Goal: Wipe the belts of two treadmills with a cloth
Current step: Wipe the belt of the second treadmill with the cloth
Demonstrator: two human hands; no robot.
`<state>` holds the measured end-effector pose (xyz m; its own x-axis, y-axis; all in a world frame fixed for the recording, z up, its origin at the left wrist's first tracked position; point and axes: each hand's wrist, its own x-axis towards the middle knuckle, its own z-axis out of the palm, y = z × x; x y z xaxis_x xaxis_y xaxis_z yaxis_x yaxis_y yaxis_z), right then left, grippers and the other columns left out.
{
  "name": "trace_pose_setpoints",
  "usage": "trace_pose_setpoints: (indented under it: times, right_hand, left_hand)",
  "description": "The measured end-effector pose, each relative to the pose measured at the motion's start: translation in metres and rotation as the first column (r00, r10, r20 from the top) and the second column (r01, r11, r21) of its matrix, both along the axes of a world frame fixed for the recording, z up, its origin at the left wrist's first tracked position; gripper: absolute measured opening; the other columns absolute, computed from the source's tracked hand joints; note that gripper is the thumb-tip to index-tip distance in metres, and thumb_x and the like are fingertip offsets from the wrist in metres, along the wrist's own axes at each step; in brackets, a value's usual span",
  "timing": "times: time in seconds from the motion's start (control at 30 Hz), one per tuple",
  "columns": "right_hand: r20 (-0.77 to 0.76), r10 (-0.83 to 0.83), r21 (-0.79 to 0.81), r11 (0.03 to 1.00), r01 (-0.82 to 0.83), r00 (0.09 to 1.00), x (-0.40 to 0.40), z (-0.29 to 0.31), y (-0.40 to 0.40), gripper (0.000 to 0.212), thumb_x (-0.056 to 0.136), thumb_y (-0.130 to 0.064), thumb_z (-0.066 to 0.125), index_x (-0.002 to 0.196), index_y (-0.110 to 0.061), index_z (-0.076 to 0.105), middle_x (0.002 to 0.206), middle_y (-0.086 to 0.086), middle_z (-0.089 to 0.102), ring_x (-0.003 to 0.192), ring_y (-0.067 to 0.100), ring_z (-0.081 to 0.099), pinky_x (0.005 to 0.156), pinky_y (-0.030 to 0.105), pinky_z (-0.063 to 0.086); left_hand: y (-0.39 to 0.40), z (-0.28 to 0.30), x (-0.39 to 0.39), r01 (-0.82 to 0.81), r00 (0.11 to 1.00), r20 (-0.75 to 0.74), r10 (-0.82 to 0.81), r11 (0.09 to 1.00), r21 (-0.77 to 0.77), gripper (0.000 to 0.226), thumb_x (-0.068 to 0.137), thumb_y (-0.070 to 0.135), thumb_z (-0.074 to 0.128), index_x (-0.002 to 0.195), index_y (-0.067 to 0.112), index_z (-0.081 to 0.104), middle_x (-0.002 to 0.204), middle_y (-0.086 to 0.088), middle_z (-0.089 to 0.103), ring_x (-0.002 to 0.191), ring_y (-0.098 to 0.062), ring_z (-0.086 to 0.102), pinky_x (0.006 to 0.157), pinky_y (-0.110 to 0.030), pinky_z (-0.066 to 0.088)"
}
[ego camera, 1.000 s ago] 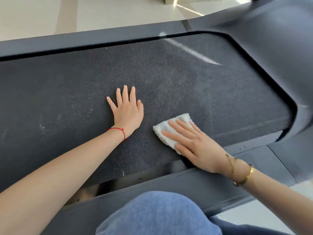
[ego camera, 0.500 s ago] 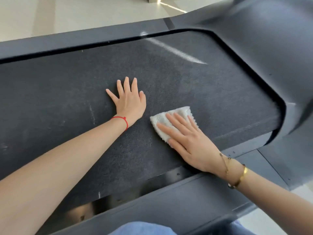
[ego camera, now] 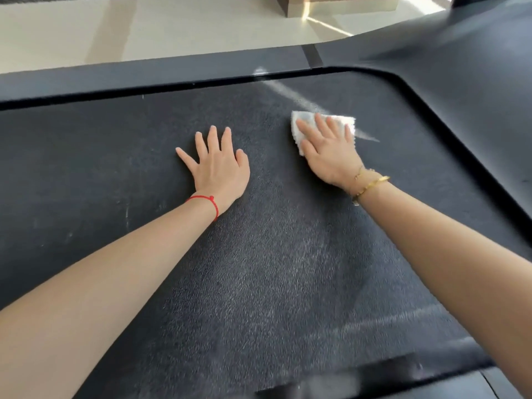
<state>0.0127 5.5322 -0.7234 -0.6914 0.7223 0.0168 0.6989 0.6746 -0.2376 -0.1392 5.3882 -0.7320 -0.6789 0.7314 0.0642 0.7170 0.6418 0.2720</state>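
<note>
My right hand (ego camera: 328, 151) lies flat with its fingers (ego camera: 319, 125) stretched out and slightly apart, pressing the white cloth (ego camera: 299, 131) down onto the treadmill belt (ego camera: 273, 254). The cloth sits under my fingers, its edges showing past them toward the far side rail (ego camera: 144, 79), on a pale streak across the belt. My left hand (ego camera: 218, 165) rests palm down on the belt just beside it, fingers spread wide, holding nothing. Both arms reach forward, nearly straight. A red string (ego camera: 207, 200) circles my left wrist, gold bracelets (ego camera: 368, 182) my right.
</note>
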Motion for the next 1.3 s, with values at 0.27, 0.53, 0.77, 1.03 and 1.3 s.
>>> trace_pose_setpoints:
  times: [0.27,0.53,0.77,1.03,1.3]
  right_hand:
    - [-0.061,0.345,0.035,0.939,-0.343,0.937,-0.045,-0.006,0.031,0.048,0.106,-0.034,0.029,0.153,-0.028,0.026,0.163,0.010,0.015,0.150,0.026,0.011,0.121,0.048,0.003]
    - [0.008,0.123,-0.004,0.992,-0.123,0.992,-0.131,-0.001,0.080,0.051,0.104,-0.037,0.020,0.155,-0.030,0.020,0.164,0.010,0.006,0.151,0.031,0.001,0.120,0.051,-0.006]
    - [-0.039,0.346,-0.053,0.936,-0.348,0.937,-0.145,0.001,0.067,0.050,0.105,-0.037,0.024,0.155,-0.030,0.022,0.164,0.007,0.009,0.151,0.025,0.003,0.121,0.045,-0.002]
    - [0.016,0.081,0.010,0.997,-0.081,0.997,-0.043,0.008,0.156,0.046,0.105,-0.035,0.026,0.148,-0.019,0.028,0.148,0.017,0.033,0.142,0.034,0.023,0.117,0.055,0.009]
    - [-0.090,0.401,0.012,0.916,-0.402,0.912,-0.006,0.008,0.032,0.046,0.107,-0.028,0.032,0.152,-0.020,0.030,0.156,0.013,0.028,0.145,0.028,0.018,0.118,0.034,0.001]
  left_hand:
    - [0.005,-0.009,0.001,-0.041,0.997,-0.067,0.042,0.999,0.020,0.057,0.102,0.038,0.026,0.157,0.022,0.019,0.165,-0.004,0.013,0.152,-0.029,0.004,0.118,-0.063,0.000]
    - [0.007,-0.007,0.002,-0.050,0.994,-0.096,0.051,0.999,0.017,0.058,0.102,0.037,0.028,0.157,0.022,0.018,0.165,-0.003,0.013,0.152,-0.028,0.004,0.118,-0.063,0.003]
    - [0.006,-0.010,-0.002,-0.050,0.994,-0.095,0.052,0.998,0.025,0.058,0.101,0.038,0.029,0.156,0.023,0.020,0.164,-0.002,0.014,0.152,-0.025,0.004,0.119,-0.062,0.002]
    - [0.008,-0.007,-0.002,-0.054,0.995,-0.076,0.057,0.998,0.038,0.056,0.101,0.036,0.030,0.155,0.022,0.024,0.164,-0.004,0.017,0.152,-0.026,0.008,0.118,-0.063,0.003]
    - [0.006,-0.004,0.002,-0.048,0.997,-0.054,0.050,0.998,0.039,0.055,0.102,0.033,0.030,0.155,0.022,0.024,0.163,-0.003,0.018,0.151,-0.025,0.008,0.118,-0.064,0.002]
